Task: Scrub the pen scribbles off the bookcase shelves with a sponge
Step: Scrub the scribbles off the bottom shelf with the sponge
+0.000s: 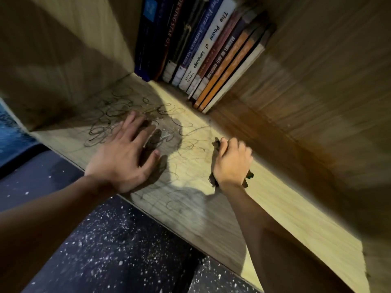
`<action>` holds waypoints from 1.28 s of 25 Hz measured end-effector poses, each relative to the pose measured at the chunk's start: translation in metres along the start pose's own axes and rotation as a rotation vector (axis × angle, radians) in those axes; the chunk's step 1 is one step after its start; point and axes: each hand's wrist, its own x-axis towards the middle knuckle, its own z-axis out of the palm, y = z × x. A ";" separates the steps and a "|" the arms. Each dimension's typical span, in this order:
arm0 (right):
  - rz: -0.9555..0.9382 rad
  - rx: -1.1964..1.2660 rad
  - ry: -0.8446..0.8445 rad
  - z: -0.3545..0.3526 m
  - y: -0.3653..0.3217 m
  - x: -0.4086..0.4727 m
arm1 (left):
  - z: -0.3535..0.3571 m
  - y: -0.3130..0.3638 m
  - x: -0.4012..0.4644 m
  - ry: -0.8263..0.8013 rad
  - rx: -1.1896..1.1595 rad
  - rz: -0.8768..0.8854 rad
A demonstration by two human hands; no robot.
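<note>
left hand point(127, 153) spread flat on the wooden shelf point(285, 199) over looping pen scribbles point(110, 121), right hand point(231, 163) curled round a dark sponge point(214, 178) pressed on the shelf beside fainter scribbles, row of books point(203, 49) at back, speckled dark floor point(110, 250) below

books point(203, 53): upright row, back of shelf | floor point(110, 250): dark, white-speckled

Pale wood-grain shelf point(275, 208) looped with black scribbles point(110, 119); dark brown sponge point(215, 144); navy floor point(105, 250) speckled white; orange-spined books point(222, 66).
</note>
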 end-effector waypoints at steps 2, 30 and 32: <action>-0.110 0.010 -0.064 -0.006 -0.013 -0.021 | 0.001 0.000 0.000 0.002 -0.019 0.020; -0.114 0.134 -0.153 -0.056 0.024 -0.145 | 0.008 -0.008 -0.001 0.095 0.030 0.059; 0.067 0.025 -0.036 -0.067 0.075 -0.149 | 0.008 -0.006 -0.003 0.089 0.020 0.065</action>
